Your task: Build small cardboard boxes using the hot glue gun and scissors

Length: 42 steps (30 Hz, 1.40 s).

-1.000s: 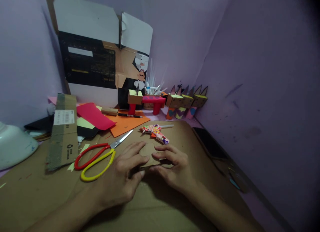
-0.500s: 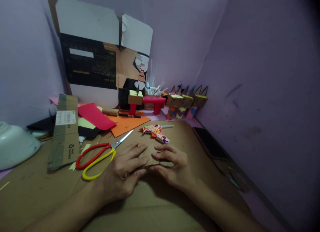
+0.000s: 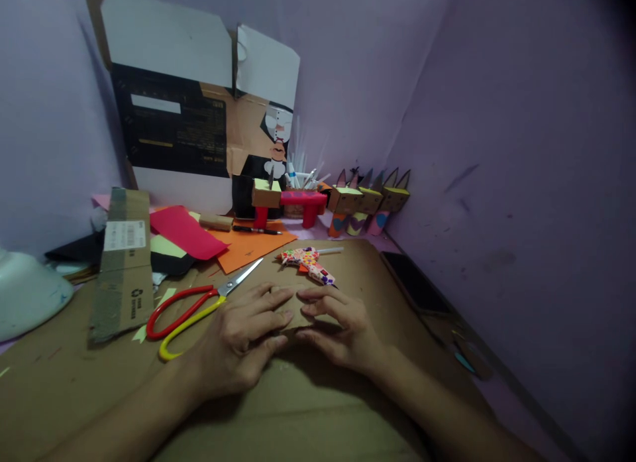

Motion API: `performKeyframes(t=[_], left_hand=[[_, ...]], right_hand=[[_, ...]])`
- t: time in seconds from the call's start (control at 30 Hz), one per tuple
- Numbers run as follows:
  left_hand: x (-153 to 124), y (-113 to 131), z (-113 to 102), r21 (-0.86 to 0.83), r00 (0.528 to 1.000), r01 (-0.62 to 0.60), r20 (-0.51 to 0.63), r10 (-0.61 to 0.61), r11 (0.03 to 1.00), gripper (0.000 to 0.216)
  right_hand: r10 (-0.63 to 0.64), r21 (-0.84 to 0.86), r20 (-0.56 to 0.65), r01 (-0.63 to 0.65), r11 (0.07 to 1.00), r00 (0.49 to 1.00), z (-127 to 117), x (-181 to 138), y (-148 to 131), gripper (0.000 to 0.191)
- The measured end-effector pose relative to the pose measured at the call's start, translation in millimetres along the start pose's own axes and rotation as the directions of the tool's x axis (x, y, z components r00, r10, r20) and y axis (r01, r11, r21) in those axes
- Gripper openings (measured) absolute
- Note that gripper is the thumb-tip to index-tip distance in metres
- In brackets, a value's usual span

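A small piece of cardboard (image 3: 297,311) lies between my two hands, much of it hidden under my fingers. My left hand (image 3: 248,339) closes on its left side, fingers on top and thumb at the near edge. From the right, my right hand (image 3: 342,323) grips the same piece, with the thumb low along the near edge. Just beyond my fingertips rests a glue gun (image 3: 308,260) covered in colourful dots, a clear glue stick poking out of its back. Scissors (image 3: 199,309) with one red and one yellow handle lie partly open left of my left hand.
A large cardboard sheet (image 3: 278,415) covers the table. To the left are a cardboard strip (image 3: 124,270), red paper (image 3: 189,231), orange paper (image 3: 253,250) and a pale bowl (image 3: 30,303). Cardboard animal figures (image 3: 358,200) line the back; a dark phone-like slab (image 3: 415,283) lies right.
The whole view has shifted slightly. My right fingers have moved a little across the cardboard piece, toward my left hand; both hands stay on it.
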<state>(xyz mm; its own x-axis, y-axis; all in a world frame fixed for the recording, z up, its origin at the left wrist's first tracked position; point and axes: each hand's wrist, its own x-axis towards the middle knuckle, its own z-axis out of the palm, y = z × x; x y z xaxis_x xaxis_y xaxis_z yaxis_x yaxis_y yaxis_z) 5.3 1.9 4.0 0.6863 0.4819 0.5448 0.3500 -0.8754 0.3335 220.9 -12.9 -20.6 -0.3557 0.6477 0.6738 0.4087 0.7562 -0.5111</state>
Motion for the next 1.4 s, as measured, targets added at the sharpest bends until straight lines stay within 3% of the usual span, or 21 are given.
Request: performKeyframes(t=[0.17,0.43,0.77,0.93,1.2,1.4], left_hand=[[-2,-12,-2,-0.025,1.0,-0.023,0.014,0.023,0.999,0.031],[-6,-30,6,-0.218,0.999,-0.022,-0.052,0.011,0.976,0.031],[-11,-25,10,-0.141,0.997,-0.036,-0.077,0.026,0.989,0.033],[-7,-28,8,-0.168,0.993,-0.101,-0.083,0.088,0.981,0.031],[2,-27,1,-0.088,0.967,-0.252,-0.063,0.247,0.964,0.029],[2,-26,1,-0.057,0.971,-0.228,-0.081,0.223,0.972,0.026]], right_hand=[[0.011,-0.014,-0.031,-0.012,1.0,0.999,0,-1,-3,0.017],[-0.013,0.096,-0.086,0.021,0.995,0.996,1,0,3,0.026],[0.01,0.072,-0.087,-0.003,0.997,0.996,2,1,-2,0.022],[0.032,0.029,-0.084,-0.029,0.999,0.996,2,1,-6,0.015],[-0.049,-0.003,-0.05,0.049,0.999,0.998,0,1,-1,0.015],[-0.104,-0.174,-0.002,0.102,0.979,0.995,0,1,-4,0.016]])
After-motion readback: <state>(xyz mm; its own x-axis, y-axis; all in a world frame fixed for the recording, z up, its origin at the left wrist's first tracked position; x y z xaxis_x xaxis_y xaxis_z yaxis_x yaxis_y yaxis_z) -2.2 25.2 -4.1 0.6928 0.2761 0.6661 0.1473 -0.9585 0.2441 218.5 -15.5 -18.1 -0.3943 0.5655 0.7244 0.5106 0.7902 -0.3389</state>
